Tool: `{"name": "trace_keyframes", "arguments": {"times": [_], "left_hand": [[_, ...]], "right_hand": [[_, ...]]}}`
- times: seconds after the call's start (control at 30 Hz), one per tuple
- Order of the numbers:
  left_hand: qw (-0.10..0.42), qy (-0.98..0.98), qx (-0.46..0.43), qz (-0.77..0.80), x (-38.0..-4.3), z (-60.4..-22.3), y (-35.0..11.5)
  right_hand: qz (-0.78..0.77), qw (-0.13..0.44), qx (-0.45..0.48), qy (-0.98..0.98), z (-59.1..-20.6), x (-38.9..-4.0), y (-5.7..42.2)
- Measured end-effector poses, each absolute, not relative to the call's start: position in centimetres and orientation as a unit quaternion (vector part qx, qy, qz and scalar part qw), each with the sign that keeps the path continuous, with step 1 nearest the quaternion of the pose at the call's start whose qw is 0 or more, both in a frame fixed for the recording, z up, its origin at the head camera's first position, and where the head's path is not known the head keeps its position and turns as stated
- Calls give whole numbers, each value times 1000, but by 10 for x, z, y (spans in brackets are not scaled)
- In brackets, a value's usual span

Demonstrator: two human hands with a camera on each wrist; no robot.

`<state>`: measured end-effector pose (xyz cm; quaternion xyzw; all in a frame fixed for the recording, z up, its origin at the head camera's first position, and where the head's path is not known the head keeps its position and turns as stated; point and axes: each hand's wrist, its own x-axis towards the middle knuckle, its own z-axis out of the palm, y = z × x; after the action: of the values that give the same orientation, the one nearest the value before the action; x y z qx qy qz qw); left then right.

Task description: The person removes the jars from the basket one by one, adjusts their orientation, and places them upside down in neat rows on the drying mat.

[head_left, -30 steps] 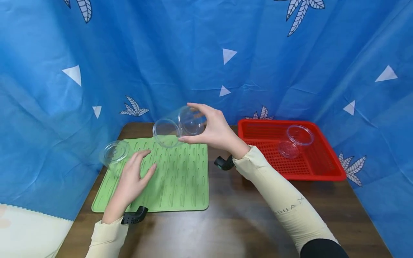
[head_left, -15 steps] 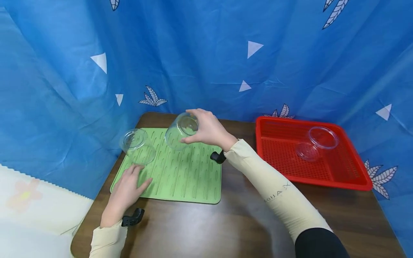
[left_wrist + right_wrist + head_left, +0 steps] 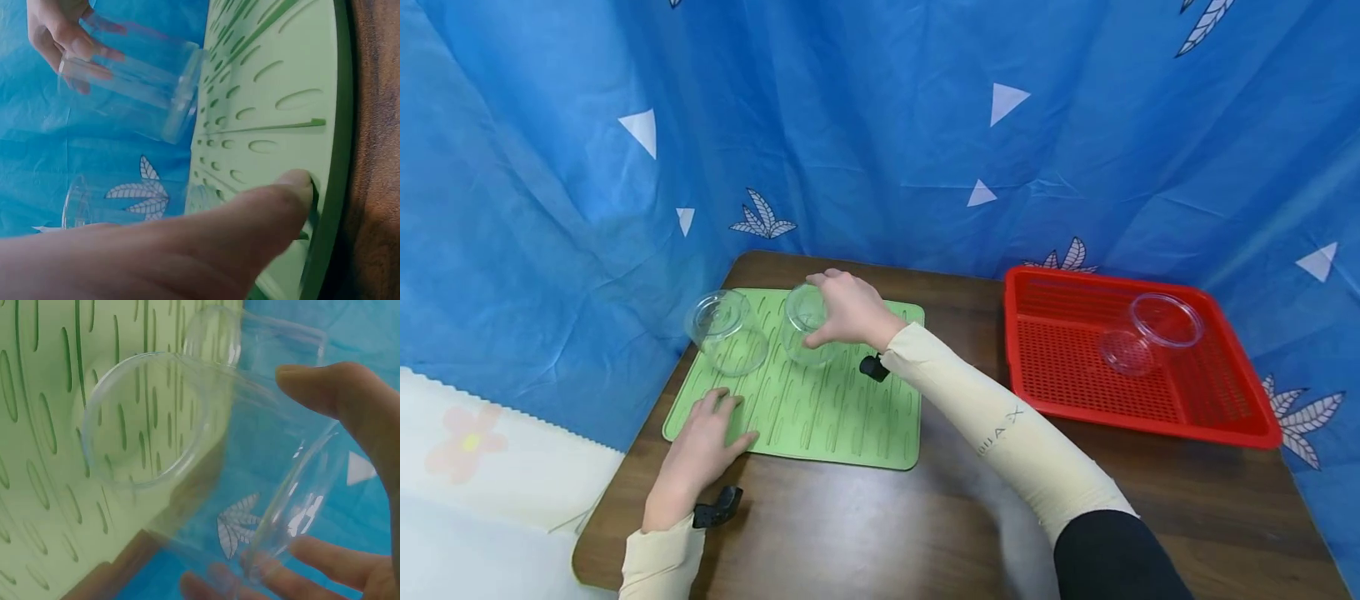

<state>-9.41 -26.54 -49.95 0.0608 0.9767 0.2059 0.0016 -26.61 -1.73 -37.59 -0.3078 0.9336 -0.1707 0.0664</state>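
My right hand (image 3: 850, 312) grips a clear plastic cup (image 3: 803, 333) near its base, fingers and thumb around the wall. The cup is upside down, its rim facing the green ribbed mat (image 3: 850, 425) and close over it. To its left, another clear cup (image 3: 733, 346) stands upside down on the mat. Near the mat's front left edge is my left hand (image 3: 700, 442), fingers loosely bent and holding nothing. In the left wrist view, its thumb (image 3: 281, 194) is right at the mat's edge.
On the right of the brown wooden table (image 3: 865, 533) stands a red plastic basket (image 3: 1022, 400). Inside it is a clear cup (image 3: 1167, 323), mouth up. A blue patterned curtain (image 3: 880, 125) hangs behind the table and along its sides.
My right hand has lowered its cup from above the mat, turning the rim downward. My left hand has drawn back from the left cup, which now stands on the mat. The head view has shifted.
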Motion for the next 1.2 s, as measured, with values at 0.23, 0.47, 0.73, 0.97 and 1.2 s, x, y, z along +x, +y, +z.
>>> {"name": "trace_keyframes", "arguments": {"times": [0.23, 0.47, 0.73, 0.97, 1.2], "left_hand": [[3, 976, 68, 205, -93, -501, -264], [-5, 975, 87, 202, -96, -507, -254], [8, 975, 69, 210, -90, -509, -260], [-1, 975, 77, 209, -88, -510, -263], [-13, 976, 75, 204, -89, -510, -260]], "right_hand": [[-133, 77, -315, 936, -383, -267, -33], [-106, 93, -308, 941, -388, -270, -34], [-100, 114, -320, 935, -388, -274, -52], [-93, 115, -308, 940, -393, -273, -53], [-98, 95, -311, 940, -396, -270, -49]]}}
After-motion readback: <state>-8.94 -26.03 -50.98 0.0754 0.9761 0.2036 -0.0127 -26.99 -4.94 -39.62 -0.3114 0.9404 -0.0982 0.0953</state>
